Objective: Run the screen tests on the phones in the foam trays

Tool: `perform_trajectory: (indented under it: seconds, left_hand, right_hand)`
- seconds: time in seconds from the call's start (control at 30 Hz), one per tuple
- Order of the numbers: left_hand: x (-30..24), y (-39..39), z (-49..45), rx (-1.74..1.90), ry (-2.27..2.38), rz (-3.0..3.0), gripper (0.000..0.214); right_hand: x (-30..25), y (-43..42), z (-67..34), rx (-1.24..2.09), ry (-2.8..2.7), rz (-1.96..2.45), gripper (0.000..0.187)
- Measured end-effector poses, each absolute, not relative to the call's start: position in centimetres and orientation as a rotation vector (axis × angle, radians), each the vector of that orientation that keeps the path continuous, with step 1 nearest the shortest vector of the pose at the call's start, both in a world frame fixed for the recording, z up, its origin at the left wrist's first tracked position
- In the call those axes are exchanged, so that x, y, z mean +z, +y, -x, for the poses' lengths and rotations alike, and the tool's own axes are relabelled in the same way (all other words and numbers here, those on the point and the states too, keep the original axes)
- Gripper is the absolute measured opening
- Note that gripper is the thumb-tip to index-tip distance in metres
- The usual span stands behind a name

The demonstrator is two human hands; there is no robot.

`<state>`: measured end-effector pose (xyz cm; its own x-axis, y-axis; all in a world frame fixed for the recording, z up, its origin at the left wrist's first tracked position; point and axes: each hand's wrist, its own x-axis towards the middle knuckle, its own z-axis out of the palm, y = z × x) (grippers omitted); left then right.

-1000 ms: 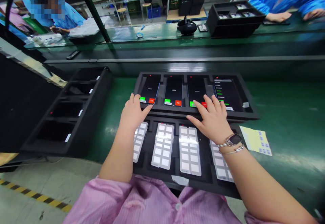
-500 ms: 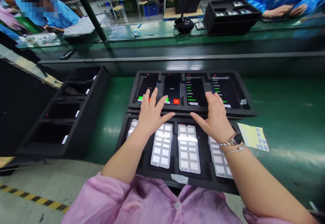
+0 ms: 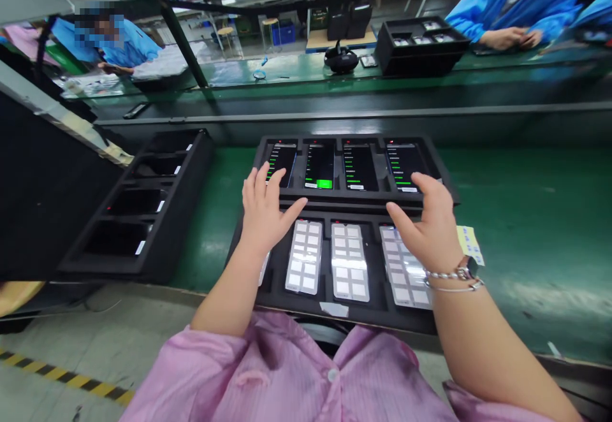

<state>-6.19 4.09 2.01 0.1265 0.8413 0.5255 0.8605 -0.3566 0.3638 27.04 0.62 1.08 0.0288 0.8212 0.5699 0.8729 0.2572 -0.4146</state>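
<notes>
Green conveyor bench (image 3: 535, 218) carries upper tray (image 3: 354, 195) and lower tray (image 3: 382, 314), both black foam. Upper: 4 phones (image 3: 319, 167) are lit, green readouts shown. Lower: 4 film-covered phones (image 3: 304, 257) are seated. Left hand (image 3: 265, 215), right hand (image 3: 428, 227): held open, nothing grasped.

Green workbench (image 3: 535, 218) with a far black tray (image 3: 344, 196), a near black tray (image 3: 377, 312), a left black tray (image 3: 165, 218), yellow sticker sheet (image 3: 470, 245)

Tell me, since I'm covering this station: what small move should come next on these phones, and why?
I would probably tap the green block on the second phone from the left with the left hand. It looks like the only such block among the four phones in the black foam tray, the others showing just lists, and that hand is nearer.
</notes>
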Motion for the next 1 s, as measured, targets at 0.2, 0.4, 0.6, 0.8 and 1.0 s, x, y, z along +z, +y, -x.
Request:
perform_trajectory:
  seconds: [0.2, 0.4, 0.6, 0.8, 1.0]
  left_hand:
    - [-0.2, 2.9, 10.9, -0.364, -2.204, 2.441, 0.042]
    - [-0.3, 5.3, 11.6, -0.216, -2.32, 2.439, 0.042]
    - [0.2, 10.1, 11.8, -0.165, -2.349, 2.458, 0.037]
    - [1.5, 20.2, 10.1, -0.122, -2.429, 2.395, 0.033]
    - [0.6, 22.1, 5.9, -0.179, -2.314, 2.447, 0.058]
  right_hand:
    - [-0.5, -1.1, -30.2, 0.337, -1.893, 1.883, 0.046]
    - [-0.6, 2.1, -31.6, 0.294, -1.957, 2.021, 0.047]
    - [0.0, 6.4, -32.5, 0.173, -2.041, 2.111, 0.054]
    - [1.0, 15.2, -32.7, 0.144, -2.067, 2.168, 0.051]
    - [-0.2, 16.3, -31.3, 0.099, -2.054, 2.191, 0.077]
